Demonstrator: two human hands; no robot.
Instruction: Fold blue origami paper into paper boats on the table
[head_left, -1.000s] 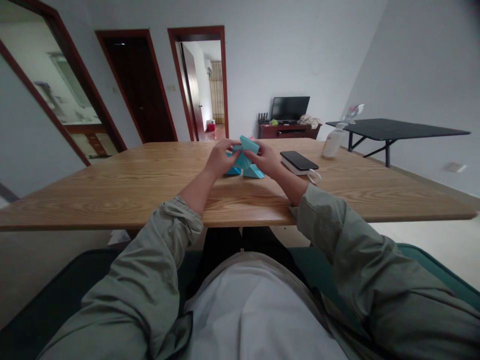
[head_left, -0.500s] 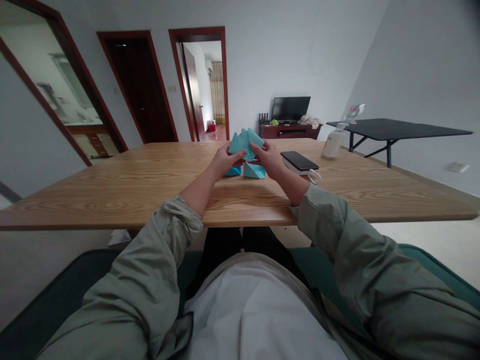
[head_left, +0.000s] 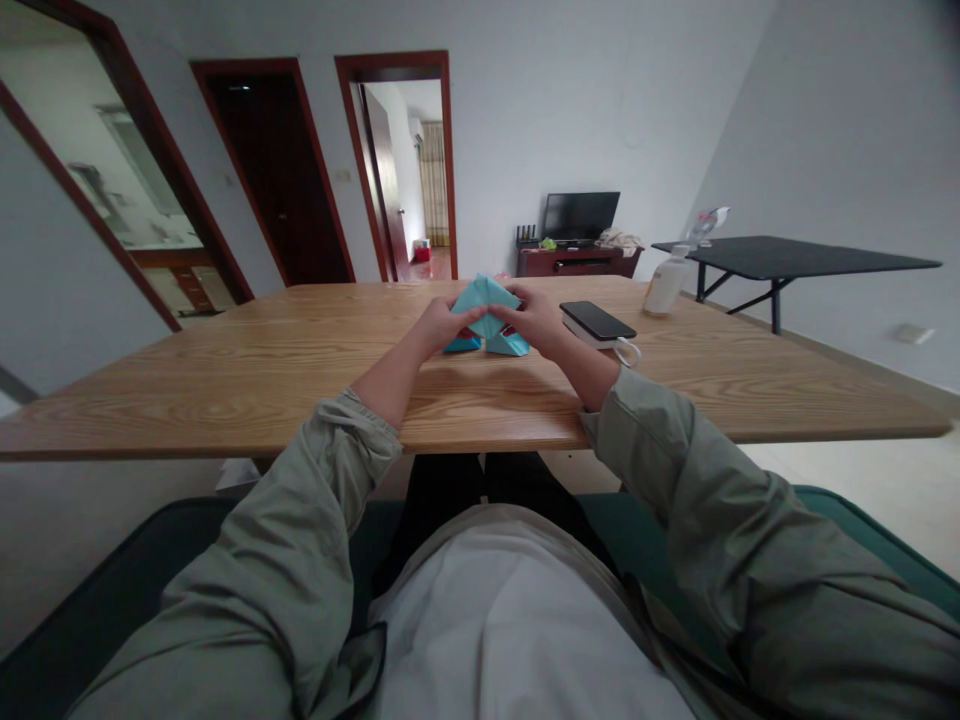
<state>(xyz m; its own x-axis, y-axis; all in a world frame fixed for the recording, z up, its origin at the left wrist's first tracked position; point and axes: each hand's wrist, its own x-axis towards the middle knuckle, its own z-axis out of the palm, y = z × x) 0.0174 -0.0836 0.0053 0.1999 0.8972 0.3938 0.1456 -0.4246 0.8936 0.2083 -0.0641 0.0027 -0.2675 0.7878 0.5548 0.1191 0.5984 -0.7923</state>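
Observation:
A light blue folded paper is held up between both hands above the table. My left hand grips its left side, thumb across the near face. My right hand grips the right side in the same way, so the two thumbs come close together near its lower middle. Below the hands, a second light blue folded paper piece rests on the wood. Beside it to the left lies a darker blue folded paper piece, partly hidden by my left hand.
The wooden table spreads in front of me. Right of my hands, a black phone lies on a white box-like thing with a white loop. A whitish bottle stands farther right. Beyond it is a black table.
The held paper has gone from a spread, several-pointed shape to a more compact one with a single peak. Both hands have come slightly lower, and the thumbs are closer together.

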